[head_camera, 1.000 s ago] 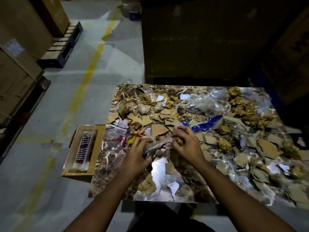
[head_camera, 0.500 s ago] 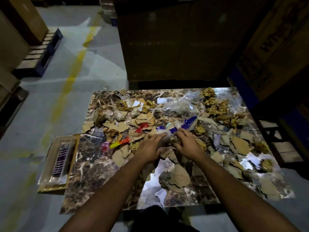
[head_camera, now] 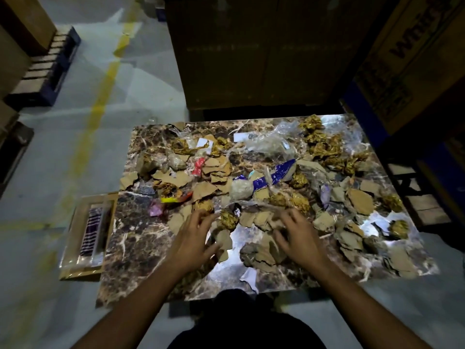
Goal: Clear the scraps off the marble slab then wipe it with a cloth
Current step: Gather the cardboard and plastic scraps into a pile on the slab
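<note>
A dark brown marble slab (head_camera: pixel 130 245) lies in front of me, littered with scraps: torn cardboard pieces (head_camera: pixel 359 201), crumpled gold foil balls (head_camera: pixel 315 137), clear plastic film (head_camera: pixel 270 144) and a blue wrapper strip (head_camera: pixel 276 175). My left hand (head_camera: pixel 193 238) hovers over the near middle of the slab with fingers spread, holding nothing. My right hand (head_camera: pixel 298 236) is beside it, fingers spread over cardboard bits, also holding nothing. A gold foil ball (head_camera: pixel 229 219) sits between the two hands. Both hands are slightly blurred.
A shallow wooden tray (head_camera: pixel 75 253) holding a striped cloth (head_camera: pixel 91 231) sits on the floor left of the slab. Tall cardboard boxes (head_camera: pixel 251 59) stand behind it, more boxes (head_camera: pixel 412 59) at right. A pallet (head_camera: pixel 47 69) and yellow floor line (head_camera: pixel 100 96) lie at left.
Both hands were pinched together on a plastic scrap at the slab's middle; now they have parted, opened and drawn back toward me. The camera view shifted left.
</note>
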Available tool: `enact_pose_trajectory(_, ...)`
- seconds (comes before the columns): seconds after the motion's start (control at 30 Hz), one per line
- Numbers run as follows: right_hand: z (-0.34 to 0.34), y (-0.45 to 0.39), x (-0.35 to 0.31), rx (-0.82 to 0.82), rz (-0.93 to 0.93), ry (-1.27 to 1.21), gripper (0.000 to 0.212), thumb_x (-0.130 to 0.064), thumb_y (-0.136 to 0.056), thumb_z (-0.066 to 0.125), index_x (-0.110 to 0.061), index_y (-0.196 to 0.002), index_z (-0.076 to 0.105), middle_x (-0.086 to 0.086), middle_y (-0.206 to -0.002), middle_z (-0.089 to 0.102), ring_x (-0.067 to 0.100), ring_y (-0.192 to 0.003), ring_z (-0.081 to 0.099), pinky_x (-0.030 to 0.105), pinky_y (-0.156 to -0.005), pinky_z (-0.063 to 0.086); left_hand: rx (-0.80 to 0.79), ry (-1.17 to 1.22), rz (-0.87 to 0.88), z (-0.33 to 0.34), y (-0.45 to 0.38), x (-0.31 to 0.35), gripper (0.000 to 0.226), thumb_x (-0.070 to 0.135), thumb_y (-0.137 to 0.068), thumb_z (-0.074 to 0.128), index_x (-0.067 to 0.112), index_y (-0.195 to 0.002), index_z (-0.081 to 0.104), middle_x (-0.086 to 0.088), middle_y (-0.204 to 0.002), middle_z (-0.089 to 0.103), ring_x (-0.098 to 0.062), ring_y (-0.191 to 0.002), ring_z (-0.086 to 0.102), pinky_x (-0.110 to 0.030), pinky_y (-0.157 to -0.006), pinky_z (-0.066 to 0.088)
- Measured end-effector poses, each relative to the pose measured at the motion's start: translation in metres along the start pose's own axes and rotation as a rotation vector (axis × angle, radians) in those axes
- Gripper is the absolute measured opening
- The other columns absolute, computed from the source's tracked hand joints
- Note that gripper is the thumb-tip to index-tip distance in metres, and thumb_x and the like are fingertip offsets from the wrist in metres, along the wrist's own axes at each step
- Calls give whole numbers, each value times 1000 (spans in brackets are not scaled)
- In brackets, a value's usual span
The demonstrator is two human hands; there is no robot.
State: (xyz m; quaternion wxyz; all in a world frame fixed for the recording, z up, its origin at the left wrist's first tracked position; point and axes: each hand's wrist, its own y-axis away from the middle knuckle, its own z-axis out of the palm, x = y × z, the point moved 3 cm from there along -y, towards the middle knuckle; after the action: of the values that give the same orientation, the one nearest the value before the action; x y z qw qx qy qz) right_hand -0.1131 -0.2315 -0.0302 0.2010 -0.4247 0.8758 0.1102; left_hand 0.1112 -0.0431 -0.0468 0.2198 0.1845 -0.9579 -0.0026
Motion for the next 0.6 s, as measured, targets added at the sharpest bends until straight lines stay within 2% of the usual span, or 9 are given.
enact_pose_trajectory(0.07, 24, 30, -6, -225, 21, -10, 34, -39, -96, 56, -29, -127, 50, -5, -124, 42, 18, -95, 59, 32, -72, 52, -118, -94, -41, 8, 34, -11, 70, 62, -84, 64, 31, -141, 39, -3, -133, 40, -22, -97, 63, -34, -68, 57)
enact_pose_trajectory(0.1, 35, 43, -11, -310, 20, -5, 41, -45, -94, 56, -32, -131, 47, -6, -126, 38, 21, -101, 60, 33, -76, 51, -184, -121, -84, 11, 48, -18, 72, 68, -83, 60, 32, -141, 38, -1, -130, 40, -20, -91, 64, -31, -63, 55)
enact_pose_trajectory(0.13, 44, 51, -16, -368, 16, 22, 52, -51, -89, 58, -38, -137, 42, -5, -133, 35, 25, -112, 57, 33, -83, 51, -236, -143, -115, 14, 58, -25, 75, 72, -81, 59, 32, -141, 38, -1, -127, 40, -20, -89, 64, -30, -60, 52)
enact_pose_trajectory(0.2, 56, 59, -26, -465, 17, 123, 84, -65, -78, 67, -51, -148, 24, 1, -155, 22, 31, -137, 37, 41, -104, 45, -327, -163, -115, 20, 71, -34, 81, 74, -76, 61, 33, -142, 38, -1, -124, 40, -23, -94, 61, -34, -62, 51)
enact_pose_trajectory(0.27, 60, 55, -34, -518, 39, 210, 105, -75, -71, 71, -56, -152, 7, 4, -167, 3, 36, -147, 20, 51, -114, 38, -398, -141, -72, 24, 76, -37, 83, 69, -74, 66, 35, -143, 37, -2, -126, 37, -27, -100, 57, -37, -67, 52)
enact_pose_trajectory(0.33, 61, 47, -39, -504, 38, 253, 107, -76, -73, 69, -59, -151, -1, 8, -168, -2, 40, -148, 17, 54, -114, 38, -416, -112, -38, 27, 74, -41, 80, 60, -76, 72, 37, -144, 37, -2, -127, 35, -26, -102, 54, -37, -71, 53)
enact_pose_trajectory(0.43, 64, 34, -41, -461, 31, 252, 100, -74, -77, 67, -64, -147, -4, 11, -168, -1, 42, -147, 19, 54, -109, 42, -362, -37, -14, 31, 64, -44, 63, 55, -84, 72, 35, -139, 48, 1, -125, 36, -21, -98, 55, -34, -74, 52)
enact_pose_trajectory(0.5, 67, 26, -43, -449, 31, 259, 96, -74, -80, 65, -63, -149, -1, 10, -168, 1, 42, -145, 19, 54, -103, 45, -301, -19, 9, 33, 55, -41, 52, 52, -89, 67, 29, -134, 55, 1, -121, 40, -21, -94, 57, -34, -74, 52)
enact_pose_trajectory(0.6, 74, 14, -51, -397, 18, 252, 83, -67, -86, 63, -61, -150, 10, 10, -167, 8, 41, -140, 25, 49, -93, 52, -226, -36, -13, 40, 40, -30, 40, 41, -93, 58, 22, -128, 58, -4, -120, 50, -25, -102, 56, -37, -73, 55)
